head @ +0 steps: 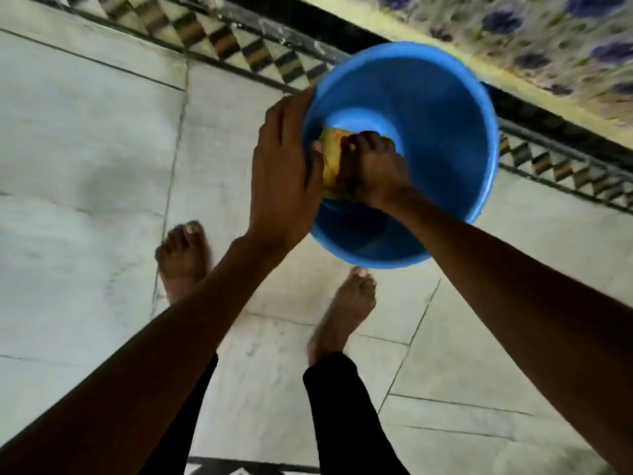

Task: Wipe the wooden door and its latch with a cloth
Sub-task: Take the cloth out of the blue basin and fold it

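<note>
Both forearms reached forward over pale floor tiles (85, 138), open to the left; a patterned border and wall ran close behind the blue bucket (445, 108). Yellow cloth (331, 156) was bunched, above the bucket's mouth. Right hand (371, 166) clenched it; left hand (286, 166) wrapped its other side.

- Cloth (331, 159): mostly covered by both hands; only a yellow bunched strip shows between them. Its full extent cannot be told.
- Left hand (286, 173): fingertips hidden behind the cloth.
- Bucket (442, 108): near rim and left wall hidden by hands and forearms; whether it holds water cannot be told.
- Wall tiles (534, 32): motion-blurred, cut by top and right edges.
- Forearms: cut by lower edges.
</note>
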A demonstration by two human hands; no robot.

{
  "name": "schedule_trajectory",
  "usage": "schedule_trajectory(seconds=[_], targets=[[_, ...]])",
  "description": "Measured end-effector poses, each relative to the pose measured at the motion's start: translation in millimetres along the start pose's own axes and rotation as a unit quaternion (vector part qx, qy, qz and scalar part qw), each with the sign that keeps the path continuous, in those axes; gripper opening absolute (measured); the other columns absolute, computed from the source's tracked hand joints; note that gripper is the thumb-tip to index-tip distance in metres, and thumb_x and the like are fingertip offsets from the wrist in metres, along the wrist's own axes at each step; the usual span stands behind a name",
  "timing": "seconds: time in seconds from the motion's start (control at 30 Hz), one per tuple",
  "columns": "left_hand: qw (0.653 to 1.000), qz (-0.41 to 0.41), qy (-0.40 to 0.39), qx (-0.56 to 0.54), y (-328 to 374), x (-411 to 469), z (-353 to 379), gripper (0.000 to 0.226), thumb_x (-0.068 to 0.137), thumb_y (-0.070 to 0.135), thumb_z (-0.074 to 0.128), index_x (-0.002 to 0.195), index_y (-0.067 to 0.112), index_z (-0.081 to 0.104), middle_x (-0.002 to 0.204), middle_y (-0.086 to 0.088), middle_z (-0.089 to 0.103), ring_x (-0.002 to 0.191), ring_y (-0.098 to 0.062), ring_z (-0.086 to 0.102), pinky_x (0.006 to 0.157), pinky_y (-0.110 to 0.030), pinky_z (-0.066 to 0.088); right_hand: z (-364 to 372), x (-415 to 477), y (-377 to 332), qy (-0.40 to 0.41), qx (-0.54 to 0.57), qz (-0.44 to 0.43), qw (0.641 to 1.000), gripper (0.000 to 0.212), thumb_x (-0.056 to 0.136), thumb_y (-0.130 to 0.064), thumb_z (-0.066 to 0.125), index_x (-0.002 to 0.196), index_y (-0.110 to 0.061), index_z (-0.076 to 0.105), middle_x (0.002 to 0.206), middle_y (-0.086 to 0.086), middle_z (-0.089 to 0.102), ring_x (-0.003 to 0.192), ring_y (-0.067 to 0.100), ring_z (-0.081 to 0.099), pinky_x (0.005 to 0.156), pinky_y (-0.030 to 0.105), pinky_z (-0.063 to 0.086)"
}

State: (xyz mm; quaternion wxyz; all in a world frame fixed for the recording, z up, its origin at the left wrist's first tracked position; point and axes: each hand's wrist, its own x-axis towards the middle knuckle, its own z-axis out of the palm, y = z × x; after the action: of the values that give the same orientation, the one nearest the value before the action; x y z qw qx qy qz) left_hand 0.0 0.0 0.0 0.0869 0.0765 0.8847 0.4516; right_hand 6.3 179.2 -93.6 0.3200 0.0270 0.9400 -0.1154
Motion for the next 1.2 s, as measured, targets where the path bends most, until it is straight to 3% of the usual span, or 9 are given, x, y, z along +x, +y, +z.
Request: schedule_trajectory(seconds=[0.17,0.3,0.53,0.6,0.7,0.83,0.97,1.03,1.2], targets=[[1.000,-0.017,0.014,-0.008,-7.3,-1.9,15.0,0.054,0.101,0.021,0.036,0.150,-0.002,0.038,0.144,-0.021,0.047,0.131,-0.031,0.048,0.103,-0.051,0.046,10.9,22.5,-3.3,0.014,-0.124,-0.004,0.992,0.082,0.075,-0.038,0.064,0.147,-0.012,0.033,0.136,0.016,0.051,0.126,0.041,0.042,0.098,0.049,0.034],[1.000,-0.014,0.027,-0.007,-7.4,-2.5,15.7,0.051,0.102,0.011,0.037,0.152,0.000,0.036,0.145,-0.020,0.046,0.132,-0.029,0.047,0.106,-0.046,0.045,-3.4,28.8,-10.2,-0.014,-0.158,0.019,0.987,0.050,0.080,-0.029,0.061,0.127,-0.018,0.055,0.121,0.015,0.062,0.116,0.038,0.049,0.092,0.042,0.040],[0.999,-0.032,0.003,0.018,-0.5,-1.8,10.6,0.054,0.099,0.010,0.037,0.153,0.002,0.035,0.144,-0.020,0.046,0.126,-0.033,0.051,0.099,-0.052,0.051,-32.7,-30.6,-24.4,-0.056,0.143,0.043,0.987,0.033,0.082,-0.024,0.066,0.111,-0.010,0.057,0.111,0.018,0.065,0.107,0.037,0.059,0.083,0.037,0.044],[0.998,-0.058,-0.013,0.025,2.6,-2.2,6.2,0.054,0.099,0.004,0.044,0.152,0.004,0.037,0.146,-0.019,0.045,0.126,-0.033,0.053,0.097,-0.054,0.052,-50.0,-65.5,-24.9,-0.042,0.264,0.093,0.959,0.028,0.085,-0.023,0.066,0.106,-0.012,0.051,0.101,0.014,0.066,0.099,0.036,0.062,0.073,0.034,0.045],[0.994,-0.095,-0.018,0.059,26.1,-4.4,-14.8,0.052,0.099,0.003,0.051,0.150,0.008,0.043,0.151,-0.018,0.043,0.132,-0.035,0.048,0.106,-0.054,0.047,-87.5,-124.9,-33.0,0.015,0.411,0.137,0.901,0.045,0.085,-0.032,0.064,0.124,-0.013,0.053,0.116,0.009,0.066,0.110,0.030,0.061,0.092,0.041,0.049],[0.993,-0.111,-0.033,0.007,76.8,-18.6,-73.9,0.027,0.103,0.007,0.051,0.126,0.012,0.063,0.127,-0.008,0.062,0.116,-0.018,0.057,0.098,-0.035,0.048,-164.5,-199.3,-60.4,0.037,0.602,0.210,0.769,0.057,0.080,-0.034,0.075,0.131,-0.017,0.057,0.124,0.000,0.068,0.115,0.022,0.064,0.101,0.048,0.050],[0.901,-0.308,-0.125,-0.279,169.0,-20.4,-168.1,0.026,0.110,0.028,0.044,0.102,0.028,0.069,0.097,0.002,0.072,0.084,-0.006,0.068,0.075,-0.029,0.052,-271.0,-264.8,-115.4,0.026,0.726,0.215,0.652,0.034,0.087,-0.010,0.067,0.121,-0.011,0.065,0.109,0.004,0.075,0.100,0.023,0.072,0.081,0.037,0.060],[0.837,-0.382,-0.145,-0.365,219.1,-17.7,-226.9,0.036,0.105,0.047,0.048,0.113,0.021,0.071,0.107,-0.007,0.074,0.093,-0.016,0.072,0.080,-0.034,0.056,-334.9,-300.4,-152.3,0.010,0.757,0.199,0.623,0.033,0.084,-0.009,0.067,0.117,-0.012,0.066,0.108,0.006,0.076,0.097,0.023,0.073,0.075,0.034,0.061],[0.804,-0.327,-0.186,-0.461,359.6,-12.4,-408.6,0.110,0.054,0.078,0.083,0.141,0.015,0.057,0.138,-0.013,0.063,0.125,-0.030,0.062,0.105,-0.052,0.051,-503.5,-396.7,-251.2,-0.035,0.725,0.116,0.678,0.041,0.070,-0.018,0.073,0.110,-0.008,0.069,0.108,0.012,0.075,0.100,0.030,0.071,0.082,0.037,0.059]])
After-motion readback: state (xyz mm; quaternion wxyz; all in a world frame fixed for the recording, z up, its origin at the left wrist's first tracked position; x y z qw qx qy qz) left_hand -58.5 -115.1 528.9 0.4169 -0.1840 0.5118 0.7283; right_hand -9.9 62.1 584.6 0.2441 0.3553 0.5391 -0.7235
